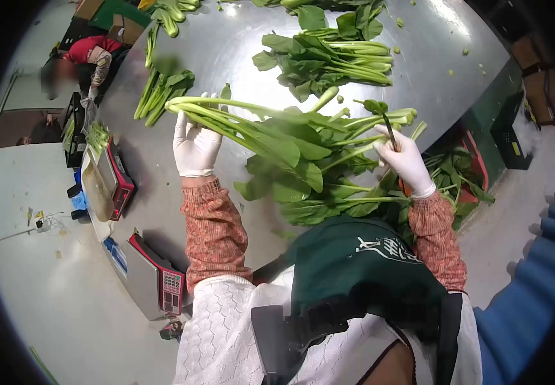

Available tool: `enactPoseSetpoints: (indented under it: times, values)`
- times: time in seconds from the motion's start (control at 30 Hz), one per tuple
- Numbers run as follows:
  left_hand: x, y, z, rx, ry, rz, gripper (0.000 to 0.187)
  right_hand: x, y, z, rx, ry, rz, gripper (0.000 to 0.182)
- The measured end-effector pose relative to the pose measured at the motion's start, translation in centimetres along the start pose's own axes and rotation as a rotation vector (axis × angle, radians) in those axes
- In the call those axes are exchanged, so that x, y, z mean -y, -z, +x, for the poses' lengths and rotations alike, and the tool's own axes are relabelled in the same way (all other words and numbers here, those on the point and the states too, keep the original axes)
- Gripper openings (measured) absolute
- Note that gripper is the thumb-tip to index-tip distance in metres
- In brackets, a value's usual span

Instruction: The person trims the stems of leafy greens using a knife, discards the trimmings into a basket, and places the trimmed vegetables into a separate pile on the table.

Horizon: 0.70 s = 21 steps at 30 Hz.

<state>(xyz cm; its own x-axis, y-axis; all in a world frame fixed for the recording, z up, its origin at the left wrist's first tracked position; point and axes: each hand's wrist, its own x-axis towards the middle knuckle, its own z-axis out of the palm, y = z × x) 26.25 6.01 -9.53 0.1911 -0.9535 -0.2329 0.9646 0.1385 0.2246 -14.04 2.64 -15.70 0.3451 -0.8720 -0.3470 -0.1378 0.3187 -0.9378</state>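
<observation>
My left hand (pixel 198 145), in a white glove, grips a green leafy vegetable (pixel 226 119) near its pale stem base. The stalks stretch right, and the leaves hang over a heap of greens (pixel 348 138). My right hand (pixel 404 160), also gloved, is closed around a slim knife (pixel 390 130). The knife's dark blade points up beside the cut stem ends, and a bit of orange shows below the hand. Leaves partly hide the heap beneath.
Bundled greens (pixel 348 61) lie farther back on the metal table (pixel 226 58), with another bunch (pixel 162 93) at left. Two red scales (pixel 170 289) stand along the left edge. A red crate (pixel 476 163) of greens sits at right. Another person (pixel 91 54) bends at upper left.
</observation>
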Motion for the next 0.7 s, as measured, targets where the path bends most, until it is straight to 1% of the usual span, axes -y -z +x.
enactPoseSetpoints:
  times: [0.03,0.07,0.17,0.27,0.3,0.37,0.4,0.43,0.47,0.5,0.53,0.57,0.6,0.67,0.7]
  values:
    - [-0.2,0.7,0.2,-0.063,-0.042,0.009,0.055,0.0,0.3,0.1,-0.013,-0.017,-0.019,0.05]
    - [-0.3,1.3,0.5,-0.08,-0.043,0.003,0.056,0.4,0.5,0.2,-0.026,-0.037,-0.037,0.049]
    - [-0.3,2.3,1.0,-0.136,-0.056,-0.009,0.059,-0.2,1.5,1.1,-0.05,0.019,-0.076,0.048]
    - [-0.6,3.6,1.5,-0.088,-0.041,-0.026,0.058,-0.6,2.6,2.6,-0.074,0.036,-0.093,0.045]
    - [-0.7,3.7,1.6,-0.102,-0.017,-0.053,0.056,-0.7,3.0,3.3,-0.087,0.048,-0.112,0.044]
    - [-0.5,4.2,2.1,-0.133,-0.068,-0.097,0.051,-1.3,3.9,4.9,-0.126,0.076,-0.14,0.041]
    - [-0.1,3.9,2.2,-0.151,-0.097,-0.119,0.049,-1.9,4.6,6.1,-0.152,0.093,-0.205,0.04]
    - [0.2,3.4,2.1,-0.192,-0.096,-0.11,0.043,-2.3,5.1,7.1,-0.186,0.101,-0.203,0.038]
    - [0.0,3.7,2.2,-0.169,-0.076,-0.121,0.042,-2.4,5.5,8.2,-0.218,0.108,-0.201,0.037]
    - [-0.1,4.0,2.2,-0.146,-0.057,-0.131,0.042,-2.9,6.2,9.6,-0.244,0.12,-0.296,0.037]
    - [-0.2,4.2,2.5,-0.119,-0.034,-0.142,0.041,-3.7,6.4,10.9,-0.305,0.152,-0.237,0.038]
    - [0.0,3.6,2.4,-0.133,-0.043,-0.093,0.048,-3.8,6.5,11.9,-0.346,0.172,-0.347,0.041]
    - [0.1,3.5,2.6,-0.134,-0.095,-0.011,0.052,-3.6,6.8,12.8,-0.394,0.192,-0.464,0.044]
    - [-0.6,3.7,2.4,-0.08,-0.044,-0.082,0.057,-3.6,7.0,14.7,-0.503,0.201,-0.794,0.049]
    - [-1.6,4.3,2.7,-0.036,-0.022,-0.048,0.059,-4.1,6.9,15.7,-0.497,0.208,-0.861,0.048]
